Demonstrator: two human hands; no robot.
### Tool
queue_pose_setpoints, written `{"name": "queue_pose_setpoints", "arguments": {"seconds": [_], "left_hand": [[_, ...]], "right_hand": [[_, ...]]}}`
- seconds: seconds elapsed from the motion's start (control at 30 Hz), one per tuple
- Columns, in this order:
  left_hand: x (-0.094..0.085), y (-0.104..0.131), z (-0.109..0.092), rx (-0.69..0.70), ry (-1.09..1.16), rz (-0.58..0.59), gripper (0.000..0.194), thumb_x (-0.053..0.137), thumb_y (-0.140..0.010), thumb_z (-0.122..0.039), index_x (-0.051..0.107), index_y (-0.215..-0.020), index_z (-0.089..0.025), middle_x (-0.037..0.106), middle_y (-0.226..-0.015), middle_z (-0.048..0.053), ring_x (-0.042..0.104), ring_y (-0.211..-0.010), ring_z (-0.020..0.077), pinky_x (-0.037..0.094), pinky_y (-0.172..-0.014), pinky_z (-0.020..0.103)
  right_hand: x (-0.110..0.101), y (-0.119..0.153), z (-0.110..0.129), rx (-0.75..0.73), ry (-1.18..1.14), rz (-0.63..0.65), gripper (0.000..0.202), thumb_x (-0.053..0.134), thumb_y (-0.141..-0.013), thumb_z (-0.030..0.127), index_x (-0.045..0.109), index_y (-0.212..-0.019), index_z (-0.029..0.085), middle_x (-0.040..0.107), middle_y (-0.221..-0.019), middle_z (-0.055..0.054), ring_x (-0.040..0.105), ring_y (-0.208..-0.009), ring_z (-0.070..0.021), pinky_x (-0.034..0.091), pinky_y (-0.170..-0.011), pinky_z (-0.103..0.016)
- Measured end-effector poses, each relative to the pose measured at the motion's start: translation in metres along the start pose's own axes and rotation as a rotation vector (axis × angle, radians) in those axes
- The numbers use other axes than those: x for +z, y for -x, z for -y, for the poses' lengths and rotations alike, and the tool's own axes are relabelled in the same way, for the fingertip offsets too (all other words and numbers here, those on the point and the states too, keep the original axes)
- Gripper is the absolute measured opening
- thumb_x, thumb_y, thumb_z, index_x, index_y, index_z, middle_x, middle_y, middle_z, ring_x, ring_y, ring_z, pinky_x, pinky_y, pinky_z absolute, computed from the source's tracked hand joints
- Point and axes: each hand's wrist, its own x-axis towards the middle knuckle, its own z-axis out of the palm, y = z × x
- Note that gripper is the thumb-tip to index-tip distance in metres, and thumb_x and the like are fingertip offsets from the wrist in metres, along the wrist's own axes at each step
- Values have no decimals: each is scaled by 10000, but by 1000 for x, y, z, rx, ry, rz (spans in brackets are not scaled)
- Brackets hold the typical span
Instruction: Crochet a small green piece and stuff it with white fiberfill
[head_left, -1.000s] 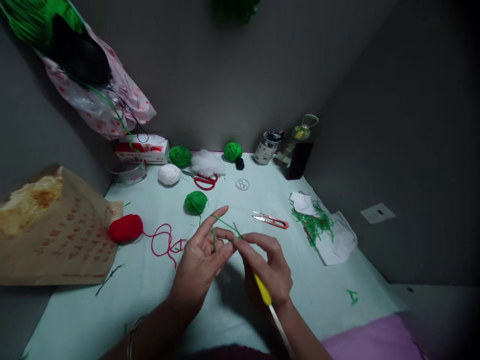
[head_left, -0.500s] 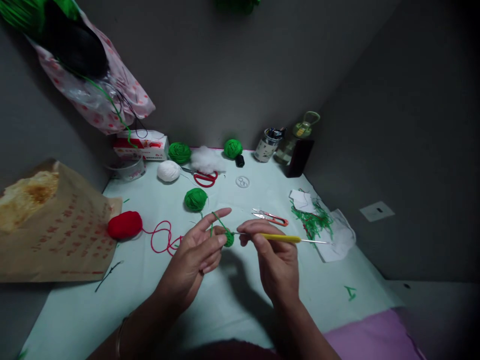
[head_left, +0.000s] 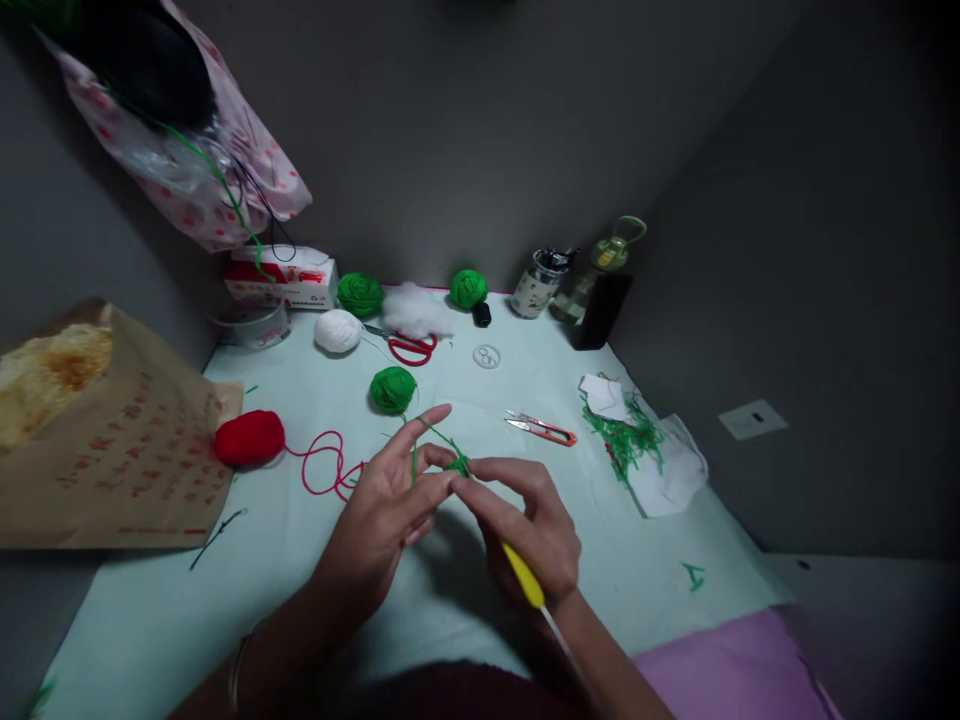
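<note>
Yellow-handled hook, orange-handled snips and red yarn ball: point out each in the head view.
Yellow-handled hook (head_left: 524, 576): head view, on the yellow grip.
Orange-handled snips (head_left: 568, 438): head view, on the handle end.
Red yarn ball (head_left: 250, 438): head view, middle of the ball.

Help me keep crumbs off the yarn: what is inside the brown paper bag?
A browned, flatbread-like food shows at the open top of the brown paper bag. The paper hides everything lower down, so I cannot tell whether anything else is inside.
</note>
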Motion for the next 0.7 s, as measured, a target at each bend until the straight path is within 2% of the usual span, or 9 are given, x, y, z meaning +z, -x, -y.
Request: {"name": "queue_pose_setpoints", "arguments": {"seconds": [0.13, 0.27, 0.37, 0.53, 0.7], "left_hand": [[-2, -2, -5, -45, 86, 0, 488, 755, -844, -192, 598, -1305, -208, 535, -844, -45, 204, -440, -27, 153, -406, 176], [-4, -2, -6, -35, 70, -5, 396, 742, -850, -194, 648, -1234, -214, 533, -841, -43, 212, -442, -26, 148, -414, 188], [-3, -1, -4, -4, -34, -31, 393, 765, -834, -253, 680, -1217, -218, 543, -880, -21, 275, -486, 3, 183, -421, 196], [0, 0, -1, 88, -212, -167, 485, 812, -792, -280, 668, -1254, -248, 572, -905, -18, 336, -533, 36, 291, -498, 222], [-3, 0, -2, 118, -254, -160, 442, 793, -813, -268, 680, -1239, -253, 598, -901, -7, 335, -530, 42, 284, -486, 224]], "right_hand": [[-2, -6, 5, 283, -283, -62, 387, 553, -931, 52, 712, -1176, 306, 719, -1028, -40, 685, -936, -189, 580, -783, -359], [-1, -10, 8, 417, -441, -142, 295, 537, -962, 112, 745, -1061, 296, 713, -962, -21, 664, -879, -182, 555, -760, -365], [0, -11, 9, 424, -449, -131, 294, 539, -965, 113, 744, -1066, 297, 711, -970, -17, 660, -885, -177, 550, -767, -363], [-3, -11, 12, 354, -345, -29, 348, 542, -947, 64, 715, -1138, 298, 725, -1010, -20, 665, -949, -182, 552, -804, -365], [-4, -8, 14, 346, -350, -37, 345, 523, -954, 61, 713, -1144, 278, 731, -1012, -29, 668, -963, -184, 564, -820, -371]]}}
